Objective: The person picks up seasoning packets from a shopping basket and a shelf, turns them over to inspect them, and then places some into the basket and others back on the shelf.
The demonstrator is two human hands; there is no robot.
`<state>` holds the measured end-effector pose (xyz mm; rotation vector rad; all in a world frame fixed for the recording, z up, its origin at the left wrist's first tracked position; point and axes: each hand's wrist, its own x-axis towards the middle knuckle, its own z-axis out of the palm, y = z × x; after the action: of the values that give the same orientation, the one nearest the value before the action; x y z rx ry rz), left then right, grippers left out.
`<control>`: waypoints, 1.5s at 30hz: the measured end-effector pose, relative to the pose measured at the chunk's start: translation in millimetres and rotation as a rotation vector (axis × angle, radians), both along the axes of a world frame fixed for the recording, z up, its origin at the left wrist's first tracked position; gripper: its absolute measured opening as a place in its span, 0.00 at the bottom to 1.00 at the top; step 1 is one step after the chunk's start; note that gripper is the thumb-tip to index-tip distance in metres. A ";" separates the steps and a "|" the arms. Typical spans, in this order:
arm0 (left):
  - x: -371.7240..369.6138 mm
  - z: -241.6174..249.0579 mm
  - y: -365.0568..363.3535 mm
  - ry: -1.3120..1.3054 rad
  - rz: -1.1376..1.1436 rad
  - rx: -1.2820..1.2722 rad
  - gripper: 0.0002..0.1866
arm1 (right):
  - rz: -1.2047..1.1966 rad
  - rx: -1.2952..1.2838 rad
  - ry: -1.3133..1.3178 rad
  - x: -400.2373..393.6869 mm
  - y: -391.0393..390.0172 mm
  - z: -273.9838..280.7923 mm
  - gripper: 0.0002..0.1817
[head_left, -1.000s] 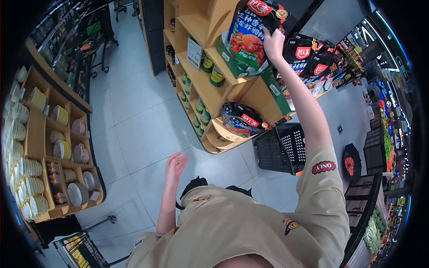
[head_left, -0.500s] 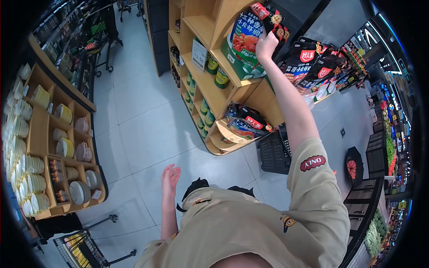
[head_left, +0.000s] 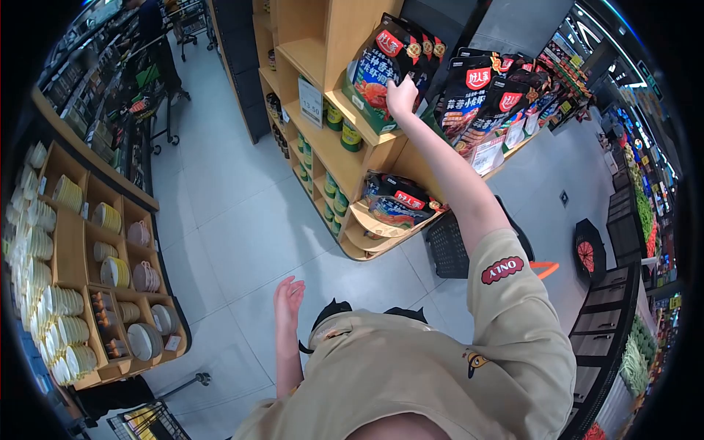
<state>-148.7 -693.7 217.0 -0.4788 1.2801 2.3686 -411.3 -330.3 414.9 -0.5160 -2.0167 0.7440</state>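
My right hand (head_left: 401, 97) is at the lower front of a black and blue crayfish seasoning pouch (head_left: 381, 62) on the upper wooden shelf. Its fingers look closed on the pouch; part of them is hidden against it. More pouches stand close behind, their gold seals showing in a row. A green display box (head_left: 385, 121) surrounds the pouches at the base. My left hand (head_left: 289, 297) hangs low over the floor, open and holding nothing, with the fingers loosely bent.
Similar pouches (head_left: 469, 95) fill a rack at right; another pouch (head_left: 400, 198) lies on the lower shelf. A dark basket (head_left: 447, 246) is on the floor below. Crockery shelves (head_left: 70, 249) stand at left, a cart (head_left: 150, 422) below them. Another person (head_left: 158, 44) is at upper left.
My right hand has moved down and left along the pouches. The front pouch, tipped and partly covered before, now stands with its face showing. My left hand stays low and open.
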 end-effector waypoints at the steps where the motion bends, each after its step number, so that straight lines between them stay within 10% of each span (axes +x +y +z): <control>1: 0.5 -0.3 0.4 -0.015 0.004 0.002 0.17 | 0.011 -0.035 0.022 7.0 -3.8 1.5 0.24; 6: 2.2 -0.6 2.7 -0.021 -0.031 -0.025 0.17 | 0.154 -0.059 0.182 44.5 -18.0 -4.6 0.34; 16: -1.9 -10.2 30.0 0.027 -0.175 -0.012 0.17 | 0.423 0.266 0.127 260.0 -22.3 -42.2 0.18; 29: 40.6 26.8 204.0 0.208 -0.655 -0.193 0.15 | -0.243 -0.177 -0.214 569.5 96.9 -176.6 0.14; 39: 211.9 33.4 424.5 0.318 -1.011 -0.231 0.16 | -0.480 -0.479 -0.218 736.6 187.1 -223.0 0.13; 45: 264.5 34.8 521.2 0.846 -1.116 -0.439 0.23 | -0.479 -0.611 -0.260 789.6 221.0 -241.1 0.13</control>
<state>115.7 -172.5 251.9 1.0079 1.7332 1.2858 378.2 -109.2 173.7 -1.4545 -1.7547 1.0188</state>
